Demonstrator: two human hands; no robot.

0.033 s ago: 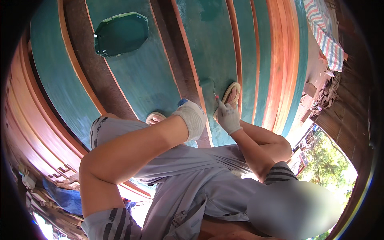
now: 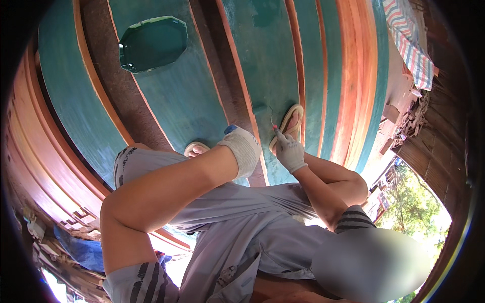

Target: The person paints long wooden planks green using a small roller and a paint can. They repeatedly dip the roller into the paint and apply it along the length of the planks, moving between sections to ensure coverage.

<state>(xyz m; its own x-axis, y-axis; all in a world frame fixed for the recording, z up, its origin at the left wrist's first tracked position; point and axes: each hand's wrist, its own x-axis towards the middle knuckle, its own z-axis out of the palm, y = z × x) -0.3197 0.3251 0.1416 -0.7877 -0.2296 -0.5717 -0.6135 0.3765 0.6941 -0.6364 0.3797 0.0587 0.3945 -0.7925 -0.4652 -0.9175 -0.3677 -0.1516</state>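
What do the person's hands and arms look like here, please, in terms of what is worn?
Both the left hand and right hand wear whitish knitted work gloves with ribbed cuffs. The forearms are bare. Short grey sleeves with dark stripes cover the upper arms.

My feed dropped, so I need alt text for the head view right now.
Two white-gloved hands work on a teal-painted wooden surface with orange-brown ribs: the right hand pinches a thin red-tipped tool against the teal paint, the left hand rests beside it. Bare feet in pale sandals stand on the surface, and a dark green octagonal panel lies farther off.
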